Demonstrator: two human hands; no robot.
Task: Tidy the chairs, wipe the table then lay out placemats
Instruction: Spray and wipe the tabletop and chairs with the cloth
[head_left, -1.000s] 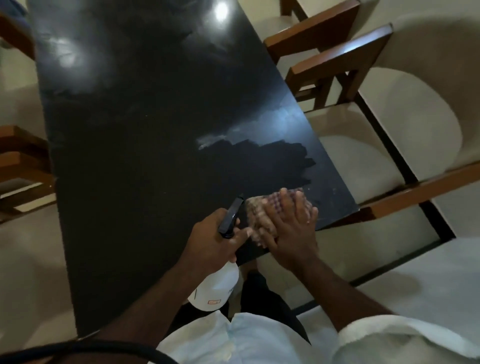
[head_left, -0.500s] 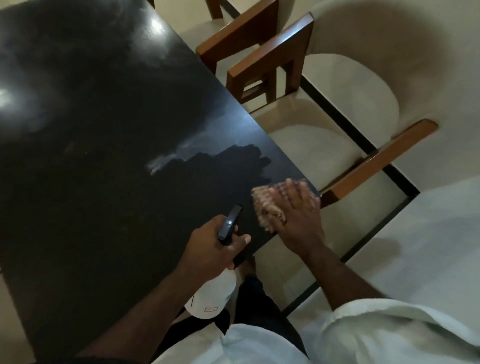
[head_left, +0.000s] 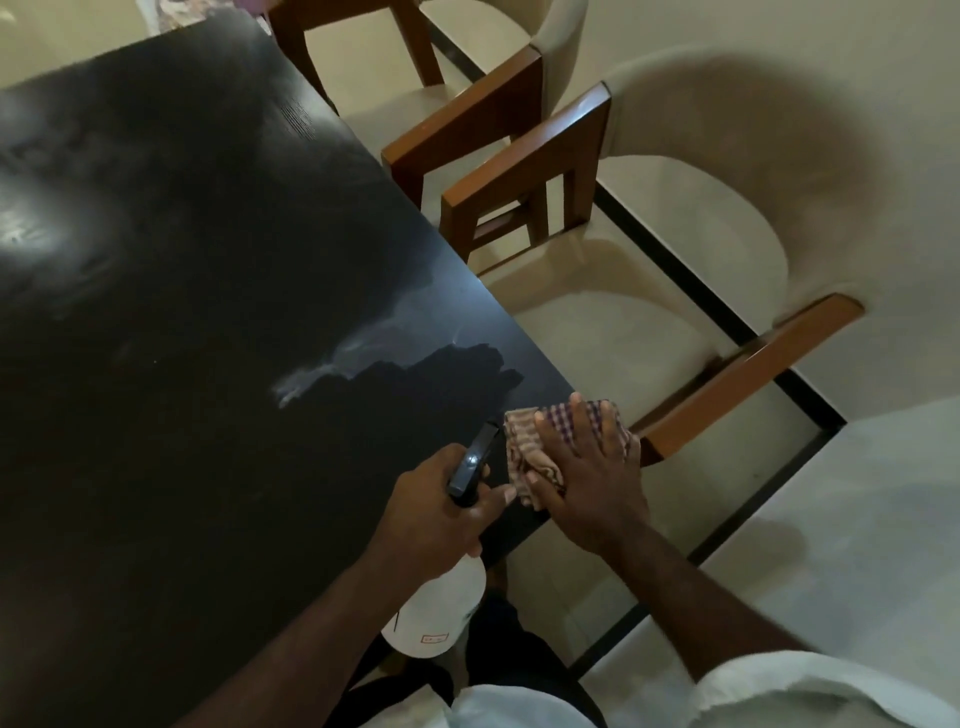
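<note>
A long black table (head_left: 197, 291) fills the left of the view, with a hazy wet streak near its right corner. My right hand (head_left: 587, 473) lies flat on a checked cloth (head_left: 524, 441), pressing it onto that corner of the table. My left hand (head_left: 431, 514) grips a white spray bottle (head_left: 436, 608) with a black trigger head (head_left: 470, 462), held at the table's near edge just left of the cloth. Two chairs with cream seats and wooden arms stand along the table's right side, the nearer chair (head_left: 639, 332) and the farther chair (head_left: 467, 109).
The nearer chair's wooden arm (head_left: 737, 379) ends right beside the table corner and the cloth. The floor is pale tile with black border strips (head_left: 769, 483). My white sleeves and dark trousers show at the bottom.
My view has swung to the right, bringing both chairs more into view. The cloth under my right hand has slid toward the table's right corner. The bottle stays in my left hand.
</note>
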